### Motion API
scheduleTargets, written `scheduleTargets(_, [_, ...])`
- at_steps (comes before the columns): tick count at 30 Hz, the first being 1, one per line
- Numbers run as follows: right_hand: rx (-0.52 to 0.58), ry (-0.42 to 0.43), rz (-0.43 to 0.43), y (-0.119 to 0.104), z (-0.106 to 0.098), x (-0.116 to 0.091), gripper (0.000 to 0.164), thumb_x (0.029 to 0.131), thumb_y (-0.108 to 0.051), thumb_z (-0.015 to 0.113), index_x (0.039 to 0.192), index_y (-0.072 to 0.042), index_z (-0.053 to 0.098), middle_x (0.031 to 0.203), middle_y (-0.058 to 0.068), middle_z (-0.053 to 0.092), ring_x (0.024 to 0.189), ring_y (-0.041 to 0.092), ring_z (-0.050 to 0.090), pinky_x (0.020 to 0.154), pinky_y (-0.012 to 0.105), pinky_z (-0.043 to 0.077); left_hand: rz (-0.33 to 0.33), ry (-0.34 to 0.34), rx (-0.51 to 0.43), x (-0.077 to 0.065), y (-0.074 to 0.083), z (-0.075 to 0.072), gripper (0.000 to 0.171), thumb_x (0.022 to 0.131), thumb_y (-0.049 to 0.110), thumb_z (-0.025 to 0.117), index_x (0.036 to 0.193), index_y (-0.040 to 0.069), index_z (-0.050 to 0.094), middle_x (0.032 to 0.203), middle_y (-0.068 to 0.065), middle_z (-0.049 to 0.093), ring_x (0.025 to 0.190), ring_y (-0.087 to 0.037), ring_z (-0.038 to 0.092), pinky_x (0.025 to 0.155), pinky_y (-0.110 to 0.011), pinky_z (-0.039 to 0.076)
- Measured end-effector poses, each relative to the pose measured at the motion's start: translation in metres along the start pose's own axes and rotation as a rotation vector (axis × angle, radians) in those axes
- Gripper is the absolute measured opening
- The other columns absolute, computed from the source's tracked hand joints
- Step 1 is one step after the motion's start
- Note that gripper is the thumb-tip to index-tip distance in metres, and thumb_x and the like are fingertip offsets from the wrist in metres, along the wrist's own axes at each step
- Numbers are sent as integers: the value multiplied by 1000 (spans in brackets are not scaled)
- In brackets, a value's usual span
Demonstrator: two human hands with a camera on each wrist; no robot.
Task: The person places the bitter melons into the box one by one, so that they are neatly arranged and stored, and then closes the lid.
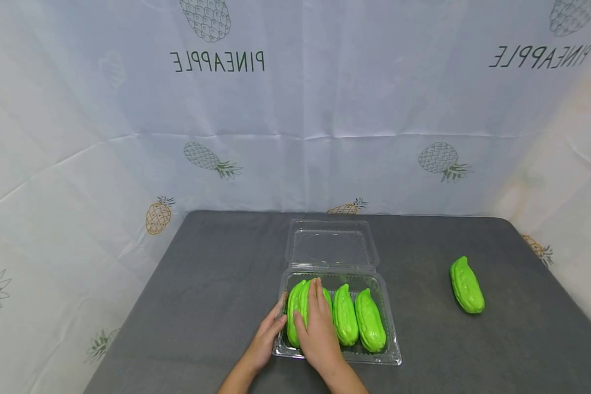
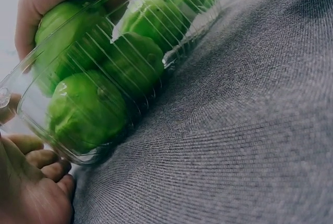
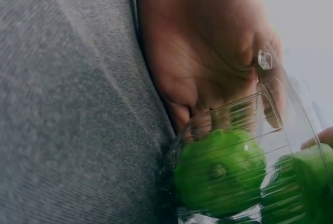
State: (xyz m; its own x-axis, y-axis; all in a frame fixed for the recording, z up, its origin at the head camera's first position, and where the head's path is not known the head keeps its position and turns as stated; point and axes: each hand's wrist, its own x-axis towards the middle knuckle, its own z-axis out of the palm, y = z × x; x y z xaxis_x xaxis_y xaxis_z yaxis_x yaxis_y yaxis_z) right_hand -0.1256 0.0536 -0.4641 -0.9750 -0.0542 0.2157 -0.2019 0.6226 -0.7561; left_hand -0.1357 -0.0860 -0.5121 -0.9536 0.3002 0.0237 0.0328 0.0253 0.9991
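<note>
A clear plastic clamshell box point(image 1: 342, 358) stands with its lid point(image 1: 332, 246) folded back, and several bright green, ridged bitter gourds point(image 1: 371, 323) lie side by side in it. My left hand point(image 1: 266, 334) holds the box's left end, thumb at the rim and fingers against the outer wall; its palm point(image 3: 197, 52) shows large in the right wrist view. My right hand point(image 1: 317, 331) reaches over the left part of the box, thumb and fingers around a bitter gourd point(image 2: 67, 41) that sits higher than its neighbours. The fingers partly hide that gourd in the head view.
One more bitter gourd point(image 1: 467, 287) lies outside the box, on the right of the dark grey table point(image 1: 212, 284). A pale curtain point(image 1: 280, 109) printed with pineapples hangs behind the table's far edge and along both sides.
</note>
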Motion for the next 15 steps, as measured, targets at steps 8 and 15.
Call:
scheduleTargets(8, [44,-21,17,0,-1,1,68,92,-17,56,145,6,21,153,24,15,138,42,22,103,60,32,60,-15,12,1,-4,-2,57,101,23,33,146,-7,15,153,-24,13,142,-27,9,100,0,15])
scheduleTargets(15, [85,-13,-3,1,-3,2,70,91,-24,59,145,4,25,154,23,15,137,47,20,103,65,27,79,-30,35,1,-5,-3,56,101,23,31,146,-7,15,153,-24,13,142,-15,11,100,1,16])
